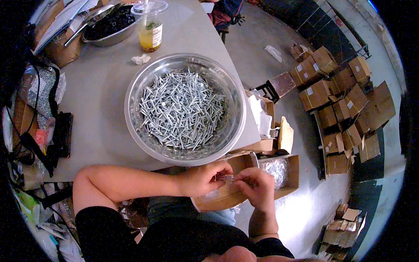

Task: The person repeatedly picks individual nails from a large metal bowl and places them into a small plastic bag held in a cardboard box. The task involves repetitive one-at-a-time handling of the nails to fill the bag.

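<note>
My left hand and my right hand meet just below the table's near edge, above an open cardboard box. Between their fingertips they pinch a small clear plastic bag; what is inside it is too small to tell. Right behind the hands, on the grey table, stands a large steel bowl heaped with several silver screws. My left forearm lies along the table's front edge.
A drink cup with lid and straw and a second metal bowl of dark parts stand at the table's far side. Bags and cables crowd the left. Several cardboard boxes are stacked on the floor at right.
</note>
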Tool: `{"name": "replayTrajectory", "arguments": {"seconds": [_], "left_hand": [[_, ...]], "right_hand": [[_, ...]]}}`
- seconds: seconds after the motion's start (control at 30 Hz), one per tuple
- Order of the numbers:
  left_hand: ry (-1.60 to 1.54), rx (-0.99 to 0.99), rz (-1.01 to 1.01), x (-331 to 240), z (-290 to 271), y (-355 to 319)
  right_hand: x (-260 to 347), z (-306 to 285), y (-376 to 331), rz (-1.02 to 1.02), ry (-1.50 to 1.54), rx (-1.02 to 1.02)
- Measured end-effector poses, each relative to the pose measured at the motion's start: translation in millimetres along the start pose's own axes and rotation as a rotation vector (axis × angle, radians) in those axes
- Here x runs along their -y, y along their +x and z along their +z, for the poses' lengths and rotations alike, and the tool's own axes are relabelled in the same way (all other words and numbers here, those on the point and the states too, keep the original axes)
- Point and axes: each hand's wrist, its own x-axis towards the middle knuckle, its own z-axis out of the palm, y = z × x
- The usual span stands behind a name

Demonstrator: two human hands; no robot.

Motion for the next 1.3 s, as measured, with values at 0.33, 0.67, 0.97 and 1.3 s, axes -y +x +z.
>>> {"name": "replayTrajectory", "arguments": {"seconds": [0.33, 0.67, 0.97, 1.3], "left_hand": [[-0.048, 0.064, -0.198, -1, -2, -2], [0.209, -0.088, 0.092, -10, -3, 1], [0.102, -0.091, 0.037, -6, -5, 1], [0.06, -0.115, 0.032, -8, -6, -2]], "right_hand": [[-13, -2, -4, 0.179, 0.166, -0.069], [-17, -4, -2, 0.021, 0.183, 0.006], [-21, -4, 1, -0.134, -0.073, -0.013], [-4, 5, 8, -0.034, 0.033, 0.067]]}}
